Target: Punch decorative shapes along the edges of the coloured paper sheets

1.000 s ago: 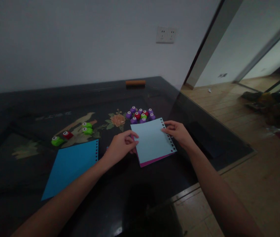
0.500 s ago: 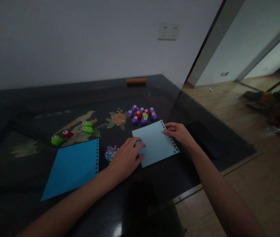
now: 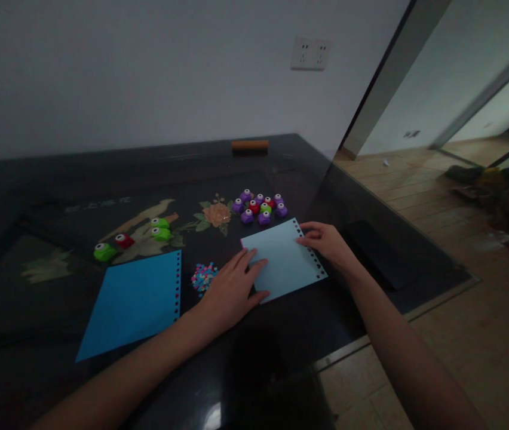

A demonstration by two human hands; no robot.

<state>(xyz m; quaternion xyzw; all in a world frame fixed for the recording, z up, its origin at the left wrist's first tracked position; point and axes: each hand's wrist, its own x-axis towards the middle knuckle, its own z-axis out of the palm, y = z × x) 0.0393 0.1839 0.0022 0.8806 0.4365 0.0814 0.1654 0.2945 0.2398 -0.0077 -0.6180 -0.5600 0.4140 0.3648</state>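
Note:
A light blue sheet of paper lies on the dark glossy table, with a row of small shaped holes along its right edge. My left hand rests on the sheet's left side, fingers spread and flat. At the punched edge, my right hand has its fingers and thumb closed on the paper. A bit of pink shows at the sheet's upper left corner. Beside my left hand is a small pile of pink, blue and white paper cutouts. Further left lies a brighter blue sheet, also punched along its right edge.
Several purple, red and green craft punches cluster behind the light sheet. More green and red ones sit behind the blue sheet. An orange-brown bar lies near the wall. A dark flat object is right of my right hand.
My left hand's fingers have spread and flattened onto the light blue sheet, its thumb now on the lower edge. The right hand stays in place. The view has shifted slightly.

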